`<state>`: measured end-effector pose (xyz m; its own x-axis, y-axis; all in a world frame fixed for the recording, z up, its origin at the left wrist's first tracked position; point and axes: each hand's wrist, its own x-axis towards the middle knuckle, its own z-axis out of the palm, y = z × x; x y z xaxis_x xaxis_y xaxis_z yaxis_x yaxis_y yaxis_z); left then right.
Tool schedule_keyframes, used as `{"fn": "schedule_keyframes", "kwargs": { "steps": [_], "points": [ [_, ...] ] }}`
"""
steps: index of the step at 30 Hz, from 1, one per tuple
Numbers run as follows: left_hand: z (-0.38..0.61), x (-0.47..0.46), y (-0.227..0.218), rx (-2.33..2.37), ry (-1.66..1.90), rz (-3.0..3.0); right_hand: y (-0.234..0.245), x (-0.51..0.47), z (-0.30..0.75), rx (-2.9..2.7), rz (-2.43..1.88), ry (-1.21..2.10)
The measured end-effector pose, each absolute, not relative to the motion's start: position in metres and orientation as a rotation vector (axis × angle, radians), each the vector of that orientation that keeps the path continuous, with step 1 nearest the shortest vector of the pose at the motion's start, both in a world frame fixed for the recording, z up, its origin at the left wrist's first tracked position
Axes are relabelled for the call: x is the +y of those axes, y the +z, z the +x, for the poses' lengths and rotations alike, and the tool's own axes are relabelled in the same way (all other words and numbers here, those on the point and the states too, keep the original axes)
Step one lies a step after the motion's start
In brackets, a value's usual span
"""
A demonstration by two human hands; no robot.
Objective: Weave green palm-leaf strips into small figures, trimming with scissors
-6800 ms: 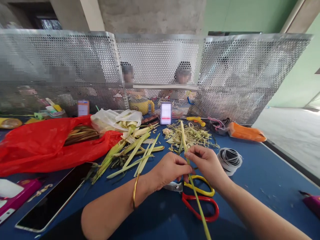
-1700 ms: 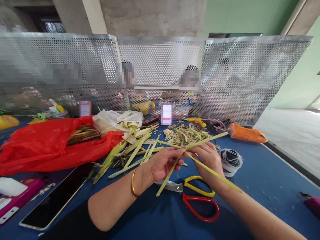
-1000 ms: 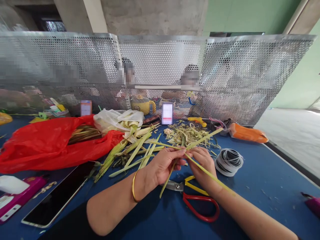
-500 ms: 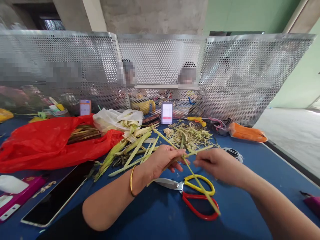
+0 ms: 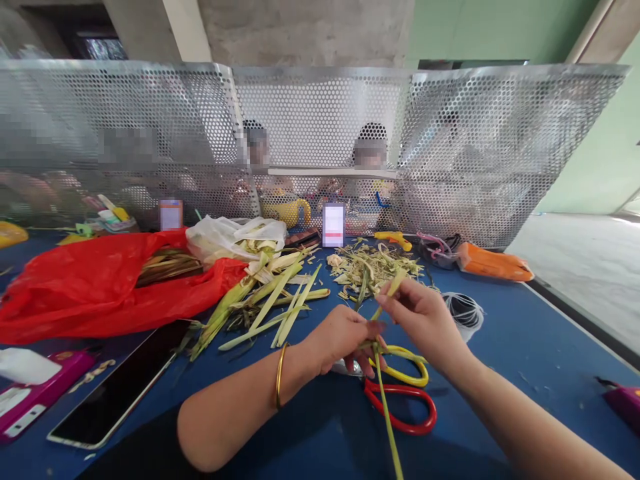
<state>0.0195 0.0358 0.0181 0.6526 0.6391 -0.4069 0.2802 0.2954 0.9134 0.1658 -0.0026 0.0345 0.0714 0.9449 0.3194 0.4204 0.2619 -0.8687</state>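
Note:
My left hand (image 5: pixel 344 337), with a gold bangle at the wrist, is closed in a pinch on green leaf strips (image 5: pixel 384 400) that hang down toward me. My right hand (image 5: pixel 425 319) is just to its right, fingers pinched on the upper end of a leaf strip (image 5: pixel 393 285). Both hands hover over scissors (image 5: pixel 400 393) with one yellow and one red handle, lying on the blue table (image 5: pixel 520 347). A heap of cut leaf strips (image 5: pixel 270 300) lies left of the hands.
A red plastic bag (image 5: pixel 90 287) with leaves and a white bag (image 5: pixel 235 240) lie at left. Leaf scraps (image 5: pixel 375 267) are piled behind the hands, a coil of white bands (image 5: pixel 465 310) to the right. A phone (image 5: pixel 115 393) lies front left. A perforated metal screen (image 5: pixel 320 133) stands behind; people sit beyond it.
The crossed strips have swung from lying across to pointing down toward me. My right hand came back in beside the left and pinched the upper strip end. Both hands moved slightly nearer.

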Motion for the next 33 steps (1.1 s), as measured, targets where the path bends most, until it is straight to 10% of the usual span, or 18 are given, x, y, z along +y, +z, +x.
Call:
{"fn": "schedule_keyframes", "kwargs": {
  "steps": [11,33],
  "points": [
    [0.019,0.053,0.016,0.944,0.656,0.889,0.031,-0.022,0.151,-2.203,-1.185,-0.545],
    [0.011,0.06,0.018,0.74,0.7,0.819,0.011,-0.02,0.14,-2.305,-1.274,-0.776]
  ]
}}
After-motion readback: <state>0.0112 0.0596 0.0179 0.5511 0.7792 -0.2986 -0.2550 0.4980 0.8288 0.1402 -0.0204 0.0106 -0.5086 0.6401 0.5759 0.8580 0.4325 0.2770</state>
